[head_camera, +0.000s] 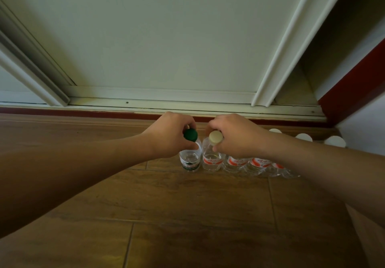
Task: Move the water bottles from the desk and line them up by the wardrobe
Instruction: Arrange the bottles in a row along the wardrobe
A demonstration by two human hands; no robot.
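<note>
A clear bottle with a green cap and green label (190,161) stands upright on the wooden floor in front of the wardrobe. My left hand (170,135) grips it around the neck. Touching it on the right stands a white-capped bottle with a red label (212,159), and my right hand (234,136) holds its neck. Further right, a row of several more red-labelled bottles (257,164) stands behind my right forearm, which hides most of them; three white caps (303,137) show above the arm.
The wardrobe's pale sliding door (166,38) and its bottom track (166,103) run along the back, with a dark red skirting strip below. A wall corner (362,122) closes the right side. Wooden floor (187,215) stretches towards me and to the left.
</note>
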